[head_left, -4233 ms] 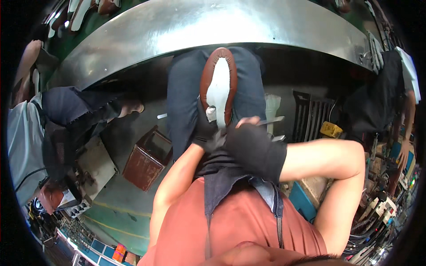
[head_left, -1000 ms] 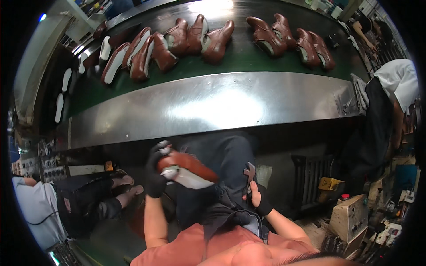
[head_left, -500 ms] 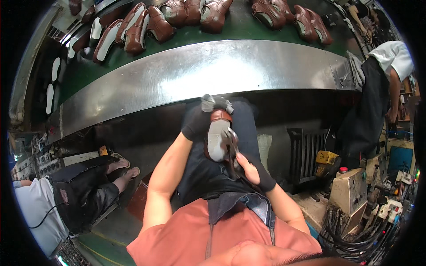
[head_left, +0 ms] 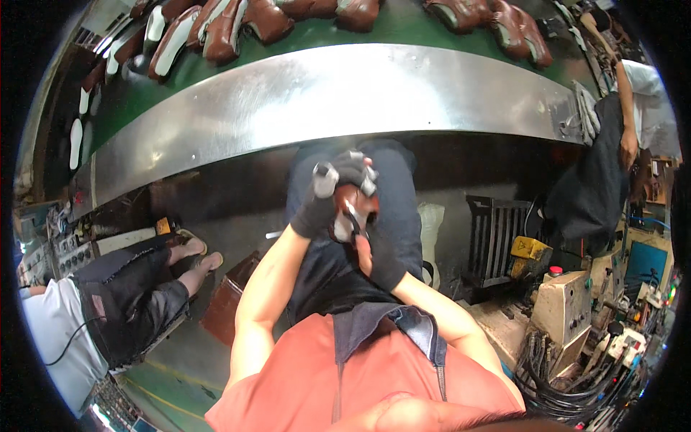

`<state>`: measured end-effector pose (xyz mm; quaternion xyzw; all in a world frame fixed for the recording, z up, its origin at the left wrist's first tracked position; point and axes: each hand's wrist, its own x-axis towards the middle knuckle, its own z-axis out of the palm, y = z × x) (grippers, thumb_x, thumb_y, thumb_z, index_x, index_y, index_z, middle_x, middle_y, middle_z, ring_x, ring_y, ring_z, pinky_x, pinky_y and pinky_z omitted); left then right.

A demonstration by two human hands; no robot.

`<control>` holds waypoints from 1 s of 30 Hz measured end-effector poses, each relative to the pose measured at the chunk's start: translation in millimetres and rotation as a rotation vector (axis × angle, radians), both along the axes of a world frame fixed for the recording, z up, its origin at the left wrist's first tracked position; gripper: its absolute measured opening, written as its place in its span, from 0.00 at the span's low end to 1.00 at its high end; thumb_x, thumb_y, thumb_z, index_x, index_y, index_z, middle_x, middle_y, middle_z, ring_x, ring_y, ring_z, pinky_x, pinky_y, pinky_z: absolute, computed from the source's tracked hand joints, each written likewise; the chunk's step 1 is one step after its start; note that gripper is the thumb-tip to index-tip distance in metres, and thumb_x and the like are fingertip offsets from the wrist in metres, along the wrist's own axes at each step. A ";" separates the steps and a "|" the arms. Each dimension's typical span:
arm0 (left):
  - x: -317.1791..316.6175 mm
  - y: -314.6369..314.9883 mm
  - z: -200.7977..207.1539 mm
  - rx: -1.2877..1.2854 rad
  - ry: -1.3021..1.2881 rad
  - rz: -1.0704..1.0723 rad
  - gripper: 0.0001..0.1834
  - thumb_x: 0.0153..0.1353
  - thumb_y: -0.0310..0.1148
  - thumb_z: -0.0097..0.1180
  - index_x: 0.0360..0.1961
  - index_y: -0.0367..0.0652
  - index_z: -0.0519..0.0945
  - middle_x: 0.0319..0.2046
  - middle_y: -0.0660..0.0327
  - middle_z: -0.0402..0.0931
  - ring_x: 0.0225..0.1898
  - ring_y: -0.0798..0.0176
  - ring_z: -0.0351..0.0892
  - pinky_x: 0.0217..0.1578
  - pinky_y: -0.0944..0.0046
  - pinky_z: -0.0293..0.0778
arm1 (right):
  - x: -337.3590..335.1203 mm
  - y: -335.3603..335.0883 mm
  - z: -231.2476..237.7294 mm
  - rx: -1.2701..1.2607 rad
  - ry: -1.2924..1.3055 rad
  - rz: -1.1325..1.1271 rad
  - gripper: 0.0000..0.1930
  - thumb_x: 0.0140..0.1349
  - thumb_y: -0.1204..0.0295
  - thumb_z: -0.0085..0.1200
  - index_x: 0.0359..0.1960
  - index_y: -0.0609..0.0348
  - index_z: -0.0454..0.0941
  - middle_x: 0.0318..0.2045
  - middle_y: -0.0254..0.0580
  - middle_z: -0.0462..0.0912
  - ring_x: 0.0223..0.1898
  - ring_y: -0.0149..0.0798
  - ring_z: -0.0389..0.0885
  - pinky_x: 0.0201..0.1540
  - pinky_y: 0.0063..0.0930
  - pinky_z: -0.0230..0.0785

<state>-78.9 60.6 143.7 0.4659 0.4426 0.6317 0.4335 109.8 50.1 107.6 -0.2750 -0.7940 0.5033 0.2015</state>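
Note:
Over my lap, my left hand [head_left: 335,183], in a dark glove with grey-wrapped fingertips, is closed around the far end of a brown leather shoe [head_left: 367,204]. The shoe's pale grey underside partly shows, and the hands cover much of the rest. My right hand [head_left: 380,261], also in a dark glove with bare fingers showing, is closed on the handles of metal pincers [head_left: 353,216]. The head of the pincers lies against the shoe near my left fingers. Motion blur hides whether the jaws grip the leather.
A shiny metal ledge [head_left: 345,93] runs ahead of my knees, beside a green belt [head_left: 403,29] carrying several brown shoes [head_left: 219,36]. A seated person [head_left: 93,309] is at left, another person [head_left: 637,101] at right. A control box [head_left: 563,306] with cables stands close on my right.
The shoe has tilted, with less of its grey underside showing. My right hand and the pincers have moved left and inward, closer to my left hand. The view has shifted slightly.

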 end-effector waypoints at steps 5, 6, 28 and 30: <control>54.1 -75.8 -2.4 -0.136 -0.129 0.051 0.33 0.64 0.54 0.46 0.59 0.36 0.69 0.59 0.50 0.67 0.64 0.49 0.63 0.66 0.51 0.52 | 119.6 -22.0 -9.0 0.286 -0.182 0.455 0.22 0.56 0.66 0.54 0.53 0.54 0.73 0.51 0.47 0.75 0.50 0.50 0.76 0.49 0.42 0.71; 64.5 -88.1 -11.8 -0.107 -0.005 0.113 0.36 0.64 0.52 0.50 0.64 0.37 0.63 0.63 0.49 0.61 0.66 0.50 0.60 0.66 0.51 0.52 | 135.7 -24.8 -15.5 0.314 -0.133 0.438 0.21 0.54 0.66 0.55 0.51 0.55 0.74 0.50 0.47 0.74 0.50 0.51 0.76 0.49 0.42 0.71; 87.3 -64.4 -78.1 -0.449 0.172 0.439 0.47 0.53 0.42 0.67 0.66 0.31 0.56 0.59 0.42 0.68 0.60 0.47 0.70 0.58 0.56 0.66 | 39.9 137.0 49.1 -0.491 -0.465 0.369 0.22 0.70 0.55 0.44 0.29 0.64 0.76 0.20 0.28 0.72 0.25 0.26 0.69 0.28 0.26 0.65; 98.1 -63.3 -70.5 -0.476 0.411 0.435 0.51 0.49 0.38 0.69 0.67 0.29 0.53 0.60 0.42 0.66 0.61 0.47 0.68 0.59 0.56 0.65 | 43.0 140.2 45.7 -0.236 -0.549 0.453 0.25 0.66 0.50 0.47 0.28 0.64 0.78 0.19 0.44 0.77 0.22 0.36 0.74 0.28 0.36 0.68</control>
